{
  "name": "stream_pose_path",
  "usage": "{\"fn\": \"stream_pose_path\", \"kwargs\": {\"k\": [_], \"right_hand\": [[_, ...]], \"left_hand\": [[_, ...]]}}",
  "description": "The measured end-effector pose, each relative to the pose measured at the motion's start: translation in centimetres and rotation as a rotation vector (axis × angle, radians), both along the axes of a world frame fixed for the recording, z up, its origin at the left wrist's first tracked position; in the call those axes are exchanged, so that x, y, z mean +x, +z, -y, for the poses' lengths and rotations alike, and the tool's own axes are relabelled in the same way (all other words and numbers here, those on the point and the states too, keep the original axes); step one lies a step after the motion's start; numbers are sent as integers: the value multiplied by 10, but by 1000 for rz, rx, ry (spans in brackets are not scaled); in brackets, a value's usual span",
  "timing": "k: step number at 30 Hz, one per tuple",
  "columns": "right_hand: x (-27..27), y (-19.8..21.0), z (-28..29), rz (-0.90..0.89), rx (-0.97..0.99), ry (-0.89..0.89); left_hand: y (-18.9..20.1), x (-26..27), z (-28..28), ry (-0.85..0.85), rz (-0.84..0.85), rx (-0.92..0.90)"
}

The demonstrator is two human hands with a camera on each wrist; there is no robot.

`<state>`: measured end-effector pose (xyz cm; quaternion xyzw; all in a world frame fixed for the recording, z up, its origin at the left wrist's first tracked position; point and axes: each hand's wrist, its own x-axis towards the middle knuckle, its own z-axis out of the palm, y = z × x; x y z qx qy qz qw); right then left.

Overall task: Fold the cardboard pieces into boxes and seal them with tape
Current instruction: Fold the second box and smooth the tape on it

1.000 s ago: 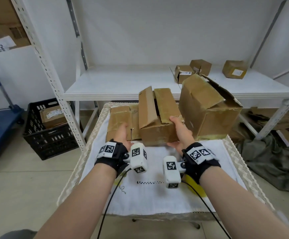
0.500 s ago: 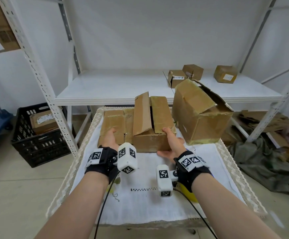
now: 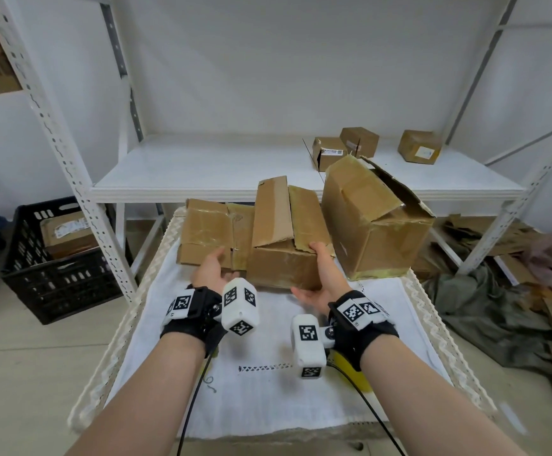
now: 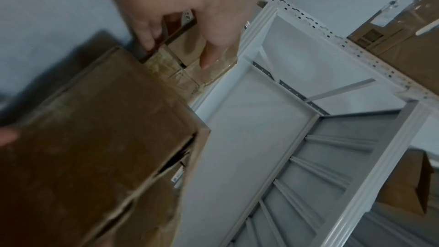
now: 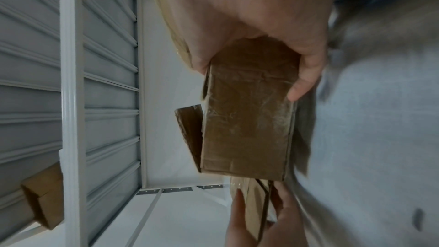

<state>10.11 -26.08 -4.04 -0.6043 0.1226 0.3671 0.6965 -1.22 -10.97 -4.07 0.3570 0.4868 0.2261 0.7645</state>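
A small brown box with its top flaps half raised sits mid-table. My right hand grips its near right corner; in the right wrist view the thumb and fingers wrap round the box end. To its left lies a flattened cardboard piece patched with old tape. My left hand holds that piece's near edge, and the left wrist view shows the fingers over the cardboard. A larger box with a torn open flap stands tilted at the right.
The table carries a white cloth with a lace rim. A yellow object peeks out under my right wrist. Behind stands a white shelf bearing three small boxes. A black crate sits left; cardboard scraps litter the floor right.
The head view has shifted left and down. Both hands keep hold of their cardboard; the right hand has slid slightly lower on the small box's corner.
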Motion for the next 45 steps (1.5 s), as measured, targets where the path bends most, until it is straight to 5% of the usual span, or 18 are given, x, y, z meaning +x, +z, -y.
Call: {"fn": "stream_pose_path", "kwargs": {"k": [8, 16, 22, 27, 36, 40, 45], "right_hand": [[-4, 12, 10, -41, 92, 47], [-22, 30, 9, 41, 276, 4], [-22, 47, 3, 79, 309, -36], [-11, 32, -11, 70, 242, -85], [48, -36, -30, 75, 53, -225], [2, 14, -15, 53, -187, -334], [-2, 16, -14, 54, -259, -271]], "left_hand": [[-4, 12, 6, -52, 70, -9], [9, 1, -4, 158, 141, 40], [16, -31, -27, 444, 27, 74], [23, -62, -40, 479, -111, 200], [21, -84, -61, 523, -116, 263], [20, -88, -63, 547, -114, 231], [17, -90, -62, 546, -115, 234]]}}
